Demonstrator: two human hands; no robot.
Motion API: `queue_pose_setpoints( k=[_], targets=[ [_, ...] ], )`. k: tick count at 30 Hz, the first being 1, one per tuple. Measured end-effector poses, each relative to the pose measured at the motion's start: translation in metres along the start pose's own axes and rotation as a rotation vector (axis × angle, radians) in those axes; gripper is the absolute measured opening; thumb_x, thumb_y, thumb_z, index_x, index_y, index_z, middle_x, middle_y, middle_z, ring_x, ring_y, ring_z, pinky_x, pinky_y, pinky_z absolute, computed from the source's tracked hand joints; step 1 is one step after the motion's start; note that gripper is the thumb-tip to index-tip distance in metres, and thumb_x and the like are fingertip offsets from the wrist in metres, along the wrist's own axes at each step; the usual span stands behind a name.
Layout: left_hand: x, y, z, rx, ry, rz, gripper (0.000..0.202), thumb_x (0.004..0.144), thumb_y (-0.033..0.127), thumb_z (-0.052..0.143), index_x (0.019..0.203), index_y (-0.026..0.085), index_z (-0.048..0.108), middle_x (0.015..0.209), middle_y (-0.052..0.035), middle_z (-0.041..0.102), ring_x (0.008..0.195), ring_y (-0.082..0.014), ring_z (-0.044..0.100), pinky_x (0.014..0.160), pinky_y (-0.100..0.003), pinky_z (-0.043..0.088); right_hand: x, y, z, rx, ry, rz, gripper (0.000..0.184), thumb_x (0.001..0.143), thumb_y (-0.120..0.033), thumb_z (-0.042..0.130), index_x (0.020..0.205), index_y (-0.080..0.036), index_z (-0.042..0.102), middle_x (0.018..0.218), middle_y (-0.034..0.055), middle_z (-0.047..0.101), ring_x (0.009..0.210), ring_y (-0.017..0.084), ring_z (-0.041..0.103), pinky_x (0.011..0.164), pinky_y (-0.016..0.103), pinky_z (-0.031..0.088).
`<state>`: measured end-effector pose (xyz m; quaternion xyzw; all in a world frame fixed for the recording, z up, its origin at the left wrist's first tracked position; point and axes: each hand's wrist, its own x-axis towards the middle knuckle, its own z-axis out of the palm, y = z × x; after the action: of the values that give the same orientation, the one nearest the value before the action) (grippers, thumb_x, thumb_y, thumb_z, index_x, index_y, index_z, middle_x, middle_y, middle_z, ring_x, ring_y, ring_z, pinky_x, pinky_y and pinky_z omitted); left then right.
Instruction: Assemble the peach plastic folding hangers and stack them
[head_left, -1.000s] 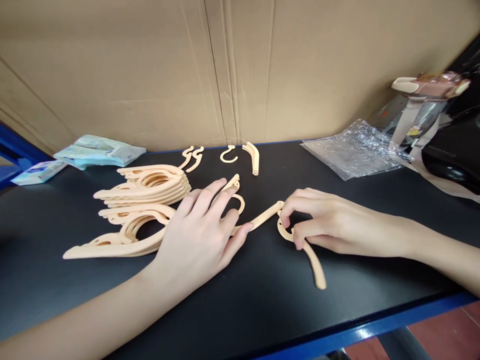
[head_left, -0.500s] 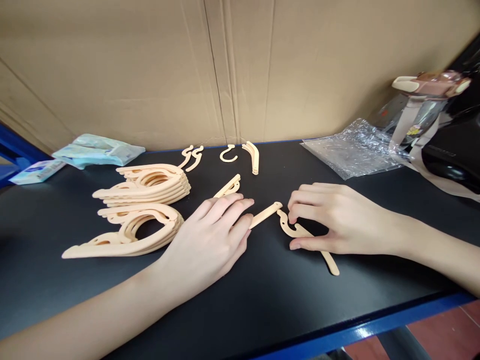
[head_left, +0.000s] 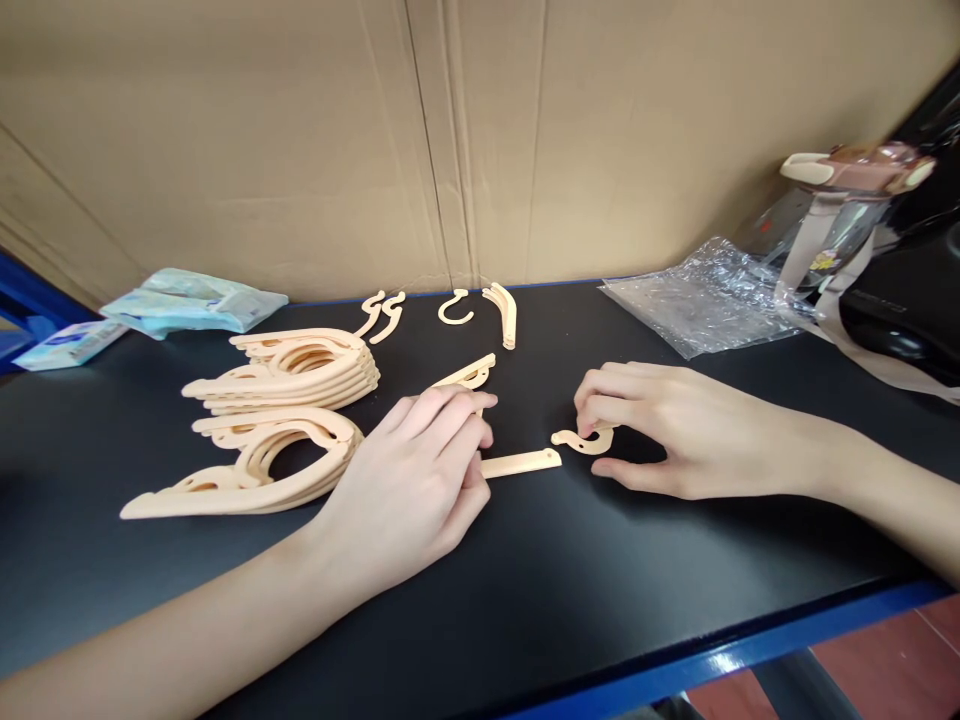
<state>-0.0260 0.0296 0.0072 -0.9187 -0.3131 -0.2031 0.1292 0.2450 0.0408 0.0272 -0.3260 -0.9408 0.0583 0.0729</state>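
My left hand [head_left: 420, 455] rests at the middle of the black table, its fingers closed over pale folding hanger parts. From under it, a straight hanger arm [head_left: 525, 462] sticks out to the right, and a second hanger piece [head_left: 476, 373] shows beyond the fingers. My right hand [head_left: 652, 430] lies to the right, fingers curled over a curved-ended hanger arm [head_left: 581, 441]. Its thumb is apart from the fingers, and the rest of that piece is hidden under the hand. The two arms' ends are close but apart.
Two stacks of folded hangers [head_left: 289, 375] [head_left: 277, 480] lie left. Behind are small hooks [head_left: 386, 318], a single hook [head_left: 454, 310] and bundled arms [head_left: 506, 318]. A tissue pack [head_left: 195, 300] is back left; a plastic bag [head_left: 697, 300] and bottle [head_left: 825, 220] are back right.
The straight arm under my left hand has swung to nearly level. The curved-ended arm at my right hand has turned, and its long part has gone out of sight beneath the hand.
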Motion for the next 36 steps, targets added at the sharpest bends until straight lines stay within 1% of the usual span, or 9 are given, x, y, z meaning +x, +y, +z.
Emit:
queue_pose_setpoints(
  k=[3,6,10,14,17,22,28,31,36],
  targets=[
    [0.001,0.006,0.001,-0.051,0.033,0.052,0.023,0.095,0.016,0.047,0.109,0.008,0.063,0.113,-0.0115,0.069,0.107,-0.0259,0.060,0.088,-0.039,0.049,0.002,0.000,0.003,0.031,0.048,-0.018,0.017,0.094,-0.035,0.057,0.093,-0.020,0.064,0.106,0.0040,0.063,0.090,0.017,0.059,0.081,0.033,0.042],
    [0.000,0.017,0.004,-0.086,0.041,0.092,0.027,0.097,0.017,0.048,0.119,0.005,0.059,0.116,-0.0100,0.069,0.106,-0.0239,0.061,0.094,-0.036,0.049,0.004,0.000,0.008,0.067,0.082,-0.010,0.018,0.096,-0.030,0.053,0.087,-0.019,0.064,0.100,0.0036,0.064,0.084,0.015,0.059,0.076,0.031,0.043],
    [-0.002,0.026,0.005,-0.073,0.002,0.118,0.030,0.098,0.014,0.045,0.125,0.003,0.054,0.111,-0.0097,0.069,0.098,-0.0231,0.064,0.089,-0.036,0.052,0.006,-0.004,0.012,0.113,0.142,-0.005,0.011,0.089,-0.019,0.058,0.078,-0.017,0.061,0.094,0.0024,0.063,0.079,0.013,0.057,0.072,0.028,0.043],
    [-0.003,0.025,0.004,-0.117,-0.050,0.080,0.029,0.096,0.009,0.044,0.122,0.006,0.057,0.097,-0.0079,0.067,0.086,-0.0228,0.064,0.076,-0.036,0.055,0.007,-0.007,0.014,0.207,0.155,0.031,0.010,0.083,-0.015,0.060,0.073,-0.018,0.058,0.094,0.0016,0.062,0.081,0.013,0.057,0.074,0.027,0.044],
    [-0.003,0.023,0.003,-0.184,-0.090,0.035,0.025,0.093,0.006,0.042,0.107,0.012,0.061,0.092,-0.0059,0.063,0.078,-0.0197,0.062,0.066,-0.032,0.053,0.008,-0.009,0.014,0.298,0.156,0.069,0.012,0.079,-0.013,0.062,0.070,-0.018,0.055,0.094,0.0011,0.061,0.082,0.012,0.057,0.076,0.026,0.044],
    [-0.003,0.019,0.004,-0.240,-0.090,-0.001,0.019,0.091,0.009,0.037,0.094,0.015,0.055,0.087,-0.0037,0.059,0.068,-0.0162,0.058,0.055,-0.028,0.046,0.009,-0.012,0.012,0.473,0.162,0.109,0.011,0.078,-0.011,0.060,0.075,-0.018,0.053,0.089,-0.0005,0.059,0.073,0.009,0.054,0.070,0.023,0.044],
    [-0.002,0.017,0.007,-0.363,-0.149,-0.021,0.011,0.097,0.015,0.036,0.097,0.019,0.046,0.085,0.0011,0.061,0.067,-0.0130,0.060,0.056,-0.025,0.044,0.007,-0.013,0.011,0.546,0.049,0.147,0.009,0.085,-0.013,0.054,0.082,-0.020,0.048,0.077,-0.0044,0.052,0.066,0.009,0.045,0.063,0.023,0.039],
    [-0.002,0.016,0.007,-0.362,-0.150,-0.014,0.009,0.100,0.018,0.035,0.097,0.020,0.044,0.086,0.0020,0.062,0.068,-0.0130,0.061,0.056,-0.024,0.044,0.006,-0.013,0.012,0.498,-0.001,0.104,0.012,0.089,-0.015,0.050,0.080,-0.020,0.043,0.071,-0.0060,0.047,0.062,0.009,0.041,0.059,0.023,0.034],
    [-0.002,0.015,0.004,-0.336,-0.193,-0.011,0.015,0.103,0.022,0.032,0.097,0.020,0.046,0.084,0.0016,0.063,0.068,-0.0144,0.061,0.056,-0.026,0.044,0.006,-0.017,0.015,0.388,-0.041,0.031,0.014,0.094,-0.020,0.041,0.080,-0.020,0.042,0.075,-0.0035,0.047,0.063,0.010,0.041,0.061,0.025,0.032]
  ],
)
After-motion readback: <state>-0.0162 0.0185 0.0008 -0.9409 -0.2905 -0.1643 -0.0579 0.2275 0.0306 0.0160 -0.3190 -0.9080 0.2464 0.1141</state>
